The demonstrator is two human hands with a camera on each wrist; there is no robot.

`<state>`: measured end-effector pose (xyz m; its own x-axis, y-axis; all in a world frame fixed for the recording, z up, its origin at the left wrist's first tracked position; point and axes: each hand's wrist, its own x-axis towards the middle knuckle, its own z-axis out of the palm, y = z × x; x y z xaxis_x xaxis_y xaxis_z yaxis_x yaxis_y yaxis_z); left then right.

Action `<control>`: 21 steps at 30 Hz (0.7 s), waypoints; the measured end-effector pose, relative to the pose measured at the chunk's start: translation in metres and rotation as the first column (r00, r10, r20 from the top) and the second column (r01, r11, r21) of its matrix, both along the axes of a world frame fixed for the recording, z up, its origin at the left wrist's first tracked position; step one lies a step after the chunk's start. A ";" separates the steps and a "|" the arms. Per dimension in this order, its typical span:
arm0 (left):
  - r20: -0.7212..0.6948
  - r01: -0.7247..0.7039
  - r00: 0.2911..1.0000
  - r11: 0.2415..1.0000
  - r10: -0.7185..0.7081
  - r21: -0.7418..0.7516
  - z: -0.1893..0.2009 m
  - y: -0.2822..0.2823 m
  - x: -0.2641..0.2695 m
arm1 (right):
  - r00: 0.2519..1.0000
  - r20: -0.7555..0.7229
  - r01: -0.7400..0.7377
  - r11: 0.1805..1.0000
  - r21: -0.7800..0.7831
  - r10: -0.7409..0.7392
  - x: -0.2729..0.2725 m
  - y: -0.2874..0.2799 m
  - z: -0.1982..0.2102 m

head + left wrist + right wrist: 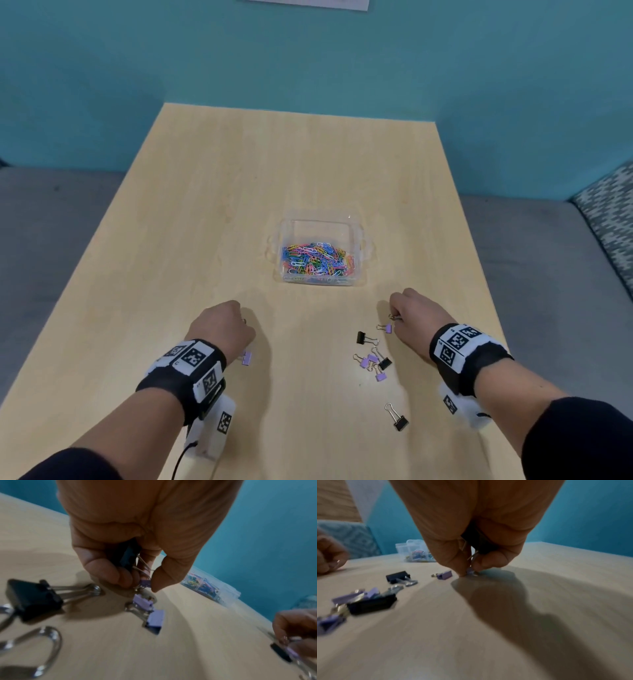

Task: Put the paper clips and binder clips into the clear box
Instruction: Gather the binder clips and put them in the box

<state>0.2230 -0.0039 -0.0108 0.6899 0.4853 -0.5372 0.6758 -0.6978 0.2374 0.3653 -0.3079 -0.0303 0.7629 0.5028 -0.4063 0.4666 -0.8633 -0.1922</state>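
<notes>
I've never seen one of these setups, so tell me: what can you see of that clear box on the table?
The clear box looks like thin see-through plastic, roughly rectangular, open on top, with a small handle-like tab on each side. It stands upright near the middle of the wooden table, beyond both hands; neither touches it. Its nearer half holds a heap of coloured paper clips; the far half looks bare. No binder clips show inside.

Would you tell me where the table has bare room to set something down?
Free: the table beyond the clear box and left of it. Crowded: the binder clips between left hand and right hand.
</notes>
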 end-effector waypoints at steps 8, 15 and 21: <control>0.331 -0.160 0.900 0.921 0.284 -0.355 0.026 0.021 0.071 | 0.869 -0.272 0.494 0.753 0.435 -0.414 0.056 0.066 0.046; 0.415 -0.016 0.898 0.954 0.145 -0.300 0.020 -0.002 0.167 | 0.693 -0.544 0.719 0.508 0.475 -0.473 0.085 0.139 0.042; 0.425 -0.133 0.814 0.839 0.396 -0.528 -0.002 -0.006 0.185 | 0.586 -0.662 0.810 0.353 0.468 -0.468 0.093 0.149 0.038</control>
<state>0.4081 -0.0104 -0.0131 0.8010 0.4801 -0.3576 0.5081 -0.2293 0.8302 0.4579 -0.1586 0.0074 0.8484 0.1494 -0.5079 -0.4292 -0.3674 -0.8251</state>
